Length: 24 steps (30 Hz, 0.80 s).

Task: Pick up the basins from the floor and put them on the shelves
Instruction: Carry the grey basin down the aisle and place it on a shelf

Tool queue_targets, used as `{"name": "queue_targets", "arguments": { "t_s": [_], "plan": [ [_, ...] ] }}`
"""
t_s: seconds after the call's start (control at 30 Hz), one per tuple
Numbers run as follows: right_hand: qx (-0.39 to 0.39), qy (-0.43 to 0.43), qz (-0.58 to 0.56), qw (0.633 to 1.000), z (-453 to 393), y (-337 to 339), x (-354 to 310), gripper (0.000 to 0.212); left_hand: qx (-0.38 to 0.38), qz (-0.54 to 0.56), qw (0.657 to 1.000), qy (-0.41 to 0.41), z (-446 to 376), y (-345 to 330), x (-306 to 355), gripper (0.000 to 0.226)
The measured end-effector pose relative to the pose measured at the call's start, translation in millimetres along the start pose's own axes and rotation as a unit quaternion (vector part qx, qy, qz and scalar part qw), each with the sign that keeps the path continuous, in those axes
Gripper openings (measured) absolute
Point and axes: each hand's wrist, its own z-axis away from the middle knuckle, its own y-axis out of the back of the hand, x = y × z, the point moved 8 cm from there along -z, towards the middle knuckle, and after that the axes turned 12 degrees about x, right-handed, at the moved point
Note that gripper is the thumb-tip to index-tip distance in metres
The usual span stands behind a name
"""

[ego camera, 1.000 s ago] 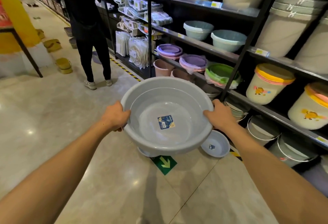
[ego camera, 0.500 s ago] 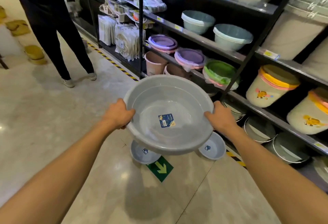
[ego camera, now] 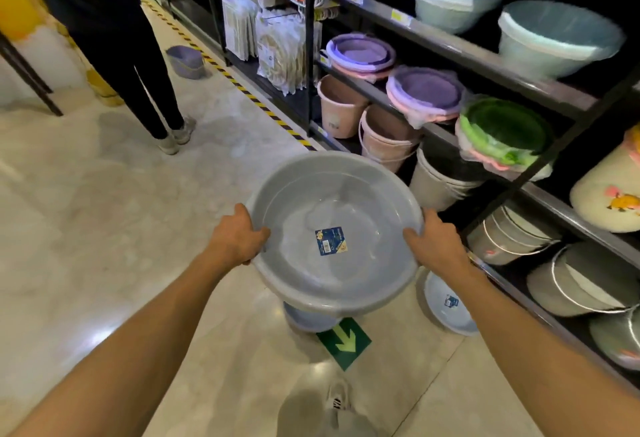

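Count: one large grey basin [ego camera: 334, 232] held over the floor [ego camera: 138, 229], two small basins on the floor, one [ego camera: 448, 305] to the right, one [ego camera: 308, 320] partly hidden beneath; left hand [ego camera: 235, 237] and right hand [ego camera: 436, 246] grip opposite rims, arms extended. Versus 0.5 s ago: grip unchanged; shelves [ego camera: 485, 56] nearer.
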Motion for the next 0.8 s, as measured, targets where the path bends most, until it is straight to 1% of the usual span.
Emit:
{"name": "queue_targets", "arguments": {
  "t_s": [0.13,0.27,0.37,0.47,0.57,0.6,0.7,0.8],
  "plan": [
    [0.007,0.005,-0.043,0.999,-34,-27,1,0.038,0.0,-0.011,1.0,-0.001,-41,-25,3,0.039],
    [-0.012,-0.013,-0.017,1.0,-58,-67,11,0.031,-0.016,-0.025,1.0,0.001,-72,-62,-11,0.037],
    [-0.016,-0.023,0.007,1.0,-71,-113,29,0.028,-0.019,-0.024,1.0,0.003,-92,-101,-37,0.035],
    [-0.025,-0.031,0.016,0.999,-81,-185,57,0.031,-0.021,-0.037,0.999,0.003,-114,-163,-83,0.034],
    [-0.047,-0.034,0.015,0.998,-87,-272,92,0.029,-0.015,-0.042,0.999,-0.004,-136,-235,-133,0.033],
    [-0.049,-0.04,0.011,0.998,-90,-292,103,0.028,-0.015,-0.04,0.999,-0.003,-142,-252,-145,0.033],
    [-0.037,-0.053,0.004,0.998,-101,-377,149,0.027,-0.016,-0.034,0.999,-0.006,-163,-328,-190,0.032],
    [-0.031,-0.047,-0.03,0.998,-115,-480,198,0.027,-0.011,-0.032,0.999,-0.016,-188,-416,-240,0.031]
  ]
}}
